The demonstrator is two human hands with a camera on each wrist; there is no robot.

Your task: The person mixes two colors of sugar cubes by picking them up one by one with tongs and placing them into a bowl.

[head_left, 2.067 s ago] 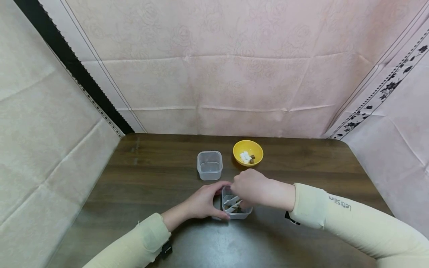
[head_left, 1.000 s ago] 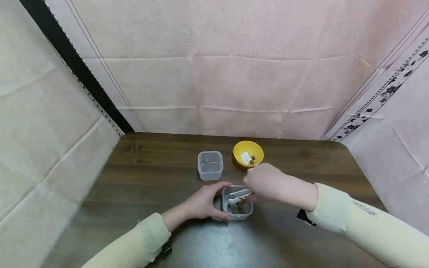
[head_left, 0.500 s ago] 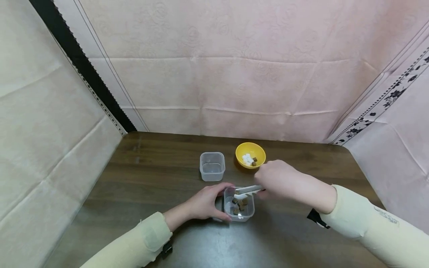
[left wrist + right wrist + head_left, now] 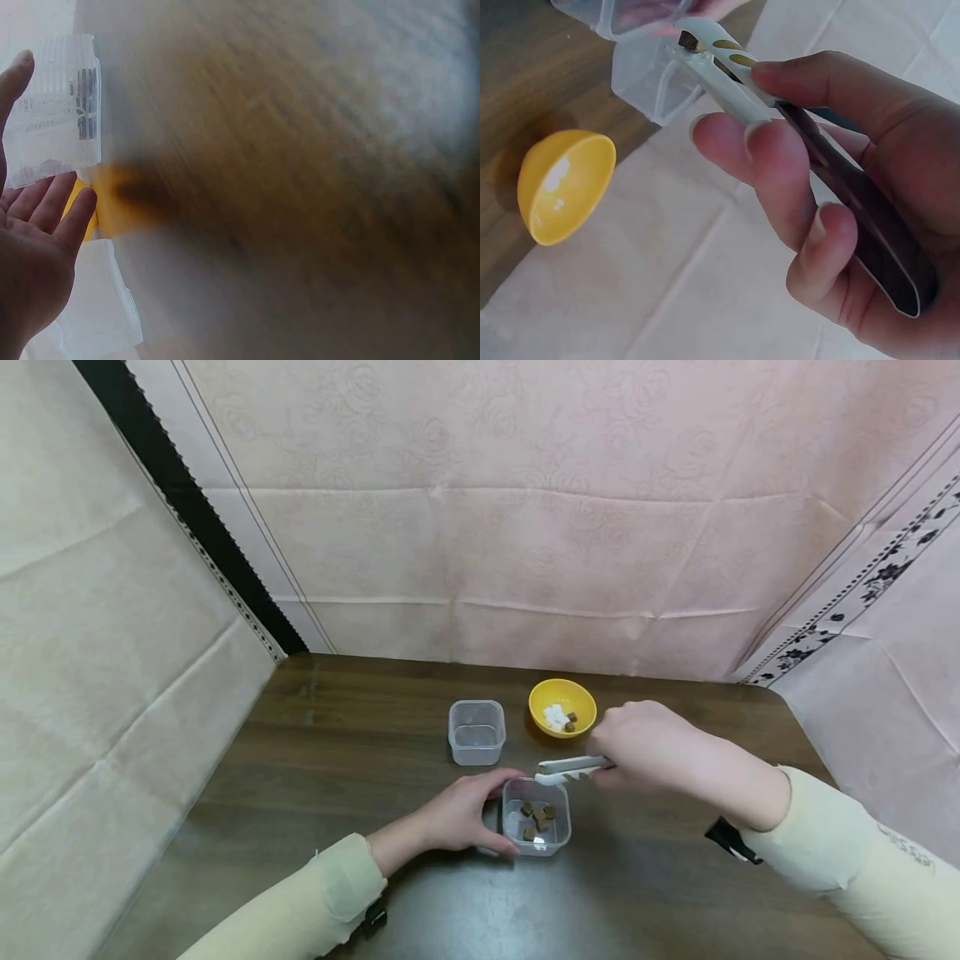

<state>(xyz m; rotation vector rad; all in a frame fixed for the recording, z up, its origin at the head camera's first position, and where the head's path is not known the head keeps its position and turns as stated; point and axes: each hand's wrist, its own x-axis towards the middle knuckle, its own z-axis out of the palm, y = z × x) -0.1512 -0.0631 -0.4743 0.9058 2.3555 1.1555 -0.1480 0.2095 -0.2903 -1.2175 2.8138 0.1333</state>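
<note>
My left hand (image 4: pixel 465 814) spans the left side of a clear plastic container (image 4: pixel 542 850), thumb at its near corner and fingers at its far corner; the left wrist view has the container (image 4: pixel 56 112) between thumb and fingers. Several brown cubes (image 4: pixel 542 818) lie inside. My right hand (image 4: pixel 645 747) grips small tongs (image 4: pixel 570 768) with white ends and dark handles. In the right wrist view the tongs (image 4: pixel 731 94) pinch one brown cube (image 4: pixel 688 42) at their tips. Their tips hang over the container's far rim, pointing left.
A yellow bowl (image 4: pixel 538 693) with white and brown pieces stands at the back, just beyond my right hand. To its left is a second clear container (image 4: pixel 477 756). Pale patterned cloth (image 4: pixel 480 552) hangs behind the wooden table (image 4: pixel 360 735) and at both sides.
My right hand has drawn the tongs up and rightward out of the container, from among the brown cubes to over its far rim. The left hand has stayed at the container.
</note>
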